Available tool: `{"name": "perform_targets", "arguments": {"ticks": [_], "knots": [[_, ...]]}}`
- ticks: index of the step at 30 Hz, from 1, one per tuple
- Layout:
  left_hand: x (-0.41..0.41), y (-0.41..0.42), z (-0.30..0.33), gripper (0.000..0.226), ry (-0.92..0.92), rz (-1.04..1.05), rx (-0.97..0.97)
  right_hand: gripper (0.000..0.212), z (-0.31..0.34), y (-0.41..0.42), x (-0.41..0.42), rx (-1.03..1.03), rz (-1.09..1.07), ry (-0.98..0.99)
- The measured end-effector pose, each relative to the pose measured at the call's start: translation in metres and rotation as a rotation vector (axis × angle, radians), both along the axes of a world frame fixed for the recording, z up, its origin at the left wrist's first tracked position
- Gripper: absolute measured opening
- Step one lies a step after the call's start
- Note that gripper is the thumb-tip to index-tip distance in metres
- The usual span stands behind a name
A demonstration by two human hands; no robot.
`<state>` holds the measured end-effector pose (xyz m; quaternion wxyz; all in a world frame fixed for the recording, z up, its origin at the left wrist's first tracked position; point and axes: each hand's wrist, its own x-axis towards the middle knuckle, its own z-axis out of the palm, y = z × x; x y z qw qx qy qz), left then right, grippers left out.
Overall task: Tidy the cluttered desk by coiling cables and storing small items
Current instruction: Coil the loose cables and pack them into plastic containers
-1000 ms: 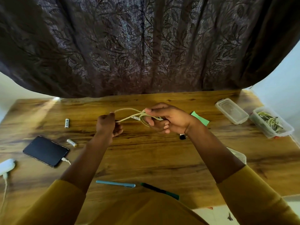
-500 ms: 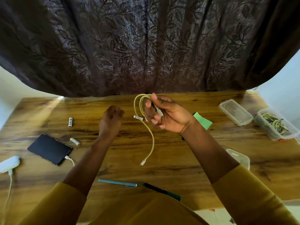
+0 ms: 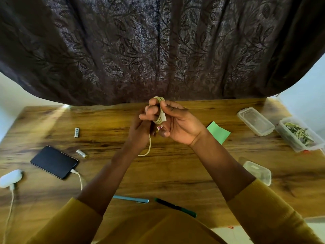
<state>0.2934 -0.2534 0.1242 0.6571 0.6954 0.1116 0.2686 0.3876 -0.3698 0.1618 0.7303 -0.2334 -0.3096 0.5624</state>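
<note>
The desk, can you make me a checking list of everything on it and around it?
Surface: wooden desk.
Job's things: cream cable partly coiled; open box of cables.
Clutter: two batteries, phone, blue pen, green pen, green paper, two lids.
Hands: right hand grips the coil; left hand holds its tail.
Cables: white charger cable plugged into the phone.
Surroundings: dark leaf-patterned curtain.

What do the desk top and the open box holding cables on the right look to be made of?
Desk: wood or wood-look laminate, with brown grain streaks and a slight sheen; which one is unclear. Box: clear plastic, since the coiled cables show through its walls.
</note>
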Motion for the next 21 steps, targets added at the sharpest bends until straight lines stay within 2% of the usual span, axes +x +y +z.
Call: {"name": "perform_targets", "arguments": {"ticks": [3,7,9,11,13,17,21], "knots": [[0.0,0.0,-0.009,0.022,0.13,-0.027,0.116,0.033,0.002,0.0,0.004,0.031,-0.086,0.025],[-0.006,-0.006,-0.01,0.021,0.394,-0.177,0.526,0.033,0.004,0.001,0.018,0.013,-0.22,0.058],[-0.009,-0.012,-0.003,0.025,0.438,-0.239,0.703,0.032,0.003,-0.002,0.024,-0.042,-0.278,0.046],[-0.011,-0.015,0.004,0.029,0.426,-0.263,0.799,0.031,-0.002,-0.005,0.031,-0.127,-0.317,-0.004],[-0.011,-0.014,0.011,0.027,0.394,-0.248,0.844,0.034,-0.007,-0.009,0.033,-0.236,-0.356,-0.125],[-0.007,-0.008,0.02,0.026,0.385,-0.212,1.027,0.033,-0.014,-0.013,0.026,-0.525,-0.455,-0.484],[-0.005,0.005,0.032,0.025,0.331,-0.128,1.049,0.023,-0.025,-0.017,0.018,-0.736,-0.438,-0.775]]}}
